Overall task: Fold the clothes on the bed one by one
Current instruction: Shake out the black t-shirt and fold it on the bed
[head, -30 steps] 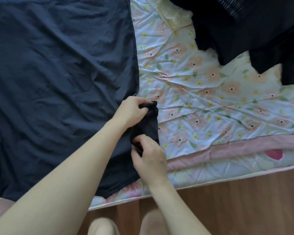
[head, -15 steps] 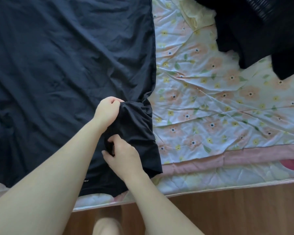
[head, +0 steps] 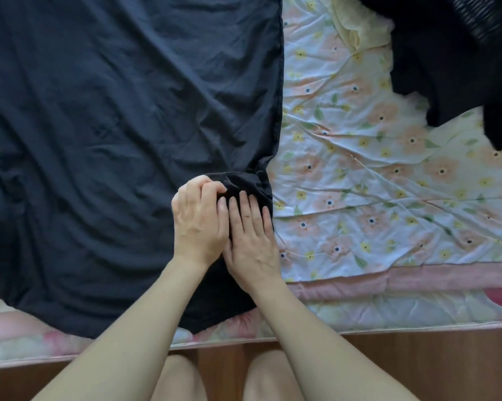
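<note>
Navy T-shirt (head: 113,125) lay spread on the bed (head: 359,183), its folded-in sleeve (head: 249,186) directly under both hands: left hand (head: 199,218) pinched the bunched fabric, right hand (head: 251,235) pressed flat beside it.

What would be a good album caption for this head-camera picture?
Left hand gripping and right hand pressing a folded-in sleeve of the dark navy T-shirt on the floral bedsheet.
</note>
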